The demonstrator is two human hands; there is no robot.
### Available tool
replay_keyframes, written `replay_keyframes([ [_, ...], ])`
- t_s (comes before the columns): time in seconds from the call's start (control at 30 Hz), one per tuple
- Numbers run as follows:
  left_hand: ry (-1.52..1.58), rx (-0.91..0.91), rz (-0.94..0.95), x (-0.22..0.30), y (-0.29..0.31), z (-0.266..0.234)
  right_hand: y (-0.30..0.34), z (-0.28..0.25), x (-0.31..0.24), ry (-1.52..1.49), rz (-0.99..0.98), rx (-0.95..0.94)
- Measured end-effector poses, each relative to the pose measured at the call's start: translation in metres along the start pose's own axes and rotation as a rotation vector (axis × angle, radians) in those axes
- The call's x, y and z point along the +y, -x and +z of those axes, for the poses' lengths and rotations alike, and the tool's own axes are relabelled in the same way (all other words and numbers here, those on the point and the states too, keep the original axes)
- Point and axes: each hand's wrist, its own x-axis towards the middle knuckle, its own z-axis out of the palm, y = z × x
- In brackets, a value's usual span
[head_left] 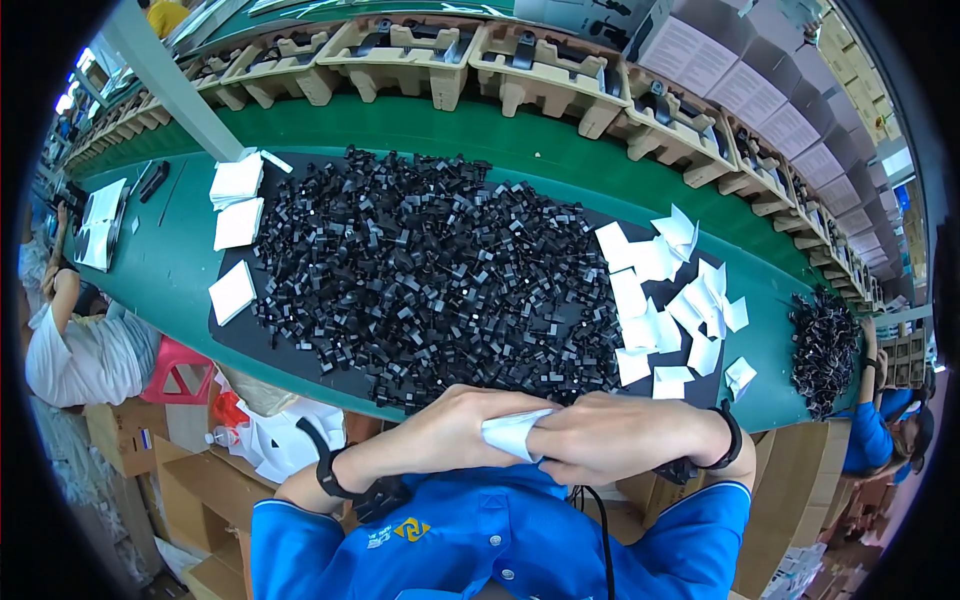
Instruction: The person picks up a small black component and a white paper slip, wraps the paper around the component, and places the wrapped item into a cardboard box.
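In front of my chest, at the near edge of the table, my left hand (pixel 455 425) and my right hand (pixel 605 432) meet, both closed on a small white paper piece (pixel 510 435). The paper looks folded or curled, and fingers hide part of it. Whether anything lies inside it I cannot tell. Just beyond my hands spreads a big heap of small black plastic parts (pixel 430 270) on a dark mat. Flat stacks of white paper (pixel 233 292) lie left of the heap. Several folded white papers (pixel 655 260) are scattered to its right.
Beyond the table runs a green conveyor (pixel 400 122) lined with tan moulded trays (pixel 550 85). A grey post (pixel 170 80) stands at the back left. Open cartons (pixel 215 495) are below left. One person sits at left, another at right by a dark tangled pile (pixel 823 350).
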Motion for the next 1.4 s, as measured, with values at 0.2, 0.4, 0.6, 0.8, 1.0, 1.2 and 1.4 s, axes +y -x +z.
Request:
replay_keyframes([
  [0.2,0.028,0.463,0.002,-0.002,0.028,-0.041,-0.036,-0.032,0.085,0.452,-0.037,1.175],
  [0.4,-0.047,0.544,0.029,-0.01,0.036,-0.054,-0.076,-0.034,0.108,0.474,0.101,1.05],
  [0.6,0.311,0.561,-0.079,-0.011,0.037,-0.056,-0.08,-0.039,0.114,0.388,0.017,1.023],
  [0.8,0.288,0.535,0.001,-0.012,0.027,-0.054,-0.038,-0.046,0.074,-0.001,0.016,1.091],
  [1.0,-0.012,0.393,0.186,0.003,0.008,-0.042,-0.004,-0.023,-0.015,-0.15,-0.282,1.016],
  [1.2,-0.151,0.314,0.275,0.005,0.006,-0.029,0.002,0.007,-0.027,0.349,-0.167,1.029],
  [1.4,-0.173,0.301,0.258,0.007,0.002,-0.015,0.014,0.014,-0.039,0.438,0.038,0.672],
])
